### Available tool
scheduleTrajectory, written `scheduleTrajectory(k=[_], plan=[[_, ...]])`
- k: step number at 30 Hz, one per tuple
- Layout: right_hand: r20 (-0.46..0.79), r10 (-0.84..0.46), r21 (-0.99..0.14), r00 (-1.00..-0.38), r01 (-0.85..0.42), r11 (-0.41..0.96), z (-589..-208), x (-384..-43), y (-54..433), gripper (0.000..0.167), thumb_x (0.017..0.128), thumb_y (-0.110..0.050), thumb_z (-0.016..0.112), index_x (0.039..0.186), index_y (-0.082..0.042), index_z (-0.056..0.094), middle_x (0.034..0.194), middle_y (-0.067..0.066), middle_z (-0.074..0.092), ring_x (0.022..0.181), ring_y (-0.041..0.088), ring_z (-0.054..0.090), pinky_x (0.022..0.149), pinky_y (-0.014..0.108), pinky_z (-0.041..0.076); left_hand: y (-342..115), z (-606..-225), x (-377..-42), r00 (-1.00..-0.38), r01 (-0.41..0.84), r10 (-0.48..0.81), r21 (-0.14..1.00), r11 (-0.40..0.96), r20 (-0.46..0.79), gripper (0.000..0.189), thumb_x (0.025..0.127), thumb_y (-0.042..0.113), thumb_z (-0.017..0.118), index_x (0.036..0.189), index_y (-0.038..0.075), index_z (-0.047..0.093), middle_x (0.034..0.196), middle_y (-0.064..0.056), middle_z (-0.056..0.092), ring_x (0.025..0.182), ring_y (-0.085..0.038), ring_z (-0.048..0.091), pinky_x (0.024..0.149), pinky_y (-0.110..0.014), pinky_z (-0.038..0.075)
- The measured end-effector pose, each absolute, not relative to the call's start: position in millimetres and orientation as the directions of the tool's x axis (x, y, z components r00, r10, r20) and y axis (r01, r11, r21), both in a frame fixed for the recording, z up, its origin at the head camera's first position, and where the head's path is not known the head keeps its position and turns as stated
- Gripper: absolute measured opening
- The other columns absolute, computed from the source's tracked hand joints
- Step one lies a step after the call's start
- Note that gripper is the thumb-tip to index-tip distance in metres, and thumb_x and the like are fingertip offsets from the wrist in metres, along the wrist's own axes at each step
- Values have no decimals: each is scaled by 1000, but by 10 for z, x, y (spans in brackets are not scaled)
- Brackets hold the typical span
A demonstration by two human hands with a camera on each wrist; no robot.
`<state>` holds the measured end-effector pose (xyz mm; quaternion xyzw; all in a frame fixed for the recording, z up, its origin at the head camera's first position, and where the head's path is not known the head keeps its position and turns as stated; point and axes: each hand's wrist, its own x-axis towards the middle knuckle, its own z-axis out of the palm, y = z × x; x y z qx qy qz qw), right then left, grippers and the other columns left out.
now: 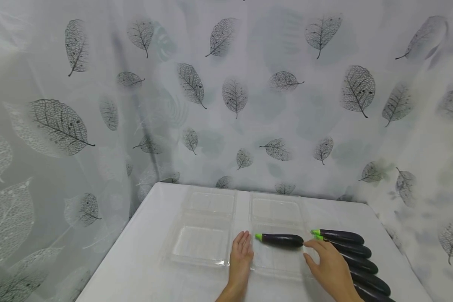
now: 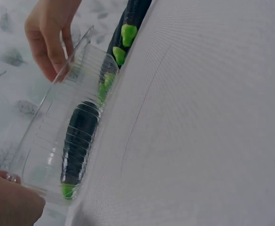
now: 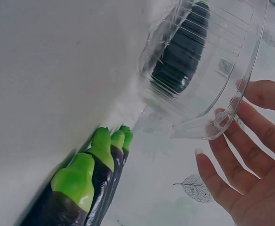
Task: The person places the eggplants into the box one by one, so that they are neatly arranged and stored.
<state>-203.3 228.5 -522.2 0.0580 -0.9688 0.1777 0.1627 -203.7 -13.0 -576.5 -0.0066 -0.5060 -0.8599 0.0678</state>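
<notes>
A dark purple eggplant with a green stem end lies crosswise in the near half of the right clear plastic clamshell container. My left hand, fingers straight and together, touches the left side of that container. In the left wrist view, the left hand is partly cut off at the corner. My right hand is at the container's right side, near the eggplant's blunt end. The right wrist view has its spread fingers at the container rim, with the eggplant visible through the plastic wall.
A second clamshell container lies unfolded on the left of the white table. Several eggplants lie in a row at the right, partly behind the right hand. A leaf-patterned curtain hangs around the table.
</notes>
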Motion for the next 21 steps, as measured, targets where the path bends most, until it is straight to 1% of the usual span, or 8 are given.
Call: scheduleTrajectory(k=[5,10,14,18,21], plan=[[338,-48,-326,-940,-165,931,-5275,-1992,2352,32,77,-11,90,107,-10,77,115,19,72,106,42,67,84,61,59,-123,-5758,-2034,-991,123,-112,872,-474,80,68,95,-19,44,157,-11,19,165,-32,26,155,-43,24,126,-42,24],[307,-35,-321,-951,-138,937,-5320,-1957,2422,33,77,-12,89,108,-8,77,118,20,71,111,43,65,89,62,57,-121,-5765,-2048,-992,115,-108,868,-482,71,69,93,-20,43,157,-11,20,165,-31,26,155,-43,24,126,-42,23],[272,-10,-322,-962,-101,942,-5346,-1931,2475,36,77,-12,91,109,-7,77,121,21,69,112,43,64,90,62,57,-125,-5779,-2059,-991,115,-112,864,-491,68,70,92,-22,43,157,-11,21,165,-32,26,155,-43,24,126,-41,24],[252,11,-320,-968,-72,945,-5363,-1915,2533,38,77,-13,91,111,-7,77,122,22,68,113,44,63,91,63,56,-129,-5780,-2060,-991,116,-120,865,-489,65,69,91,-22,43,156,-11,22,164,-32,28,155,-43,25,125,-41,24],[220,29,-325,-975,-45,945,-5364,-1910,2572,39,79,-18,91,114,-6,76,124,24,68,114,46,62,92,65,55,-132,-5775,-2060,-991,115,-121,869,-482,64,69,91,-22,44,156,-12,22,164,-32,28,154,-44,25,125,-41,24]])
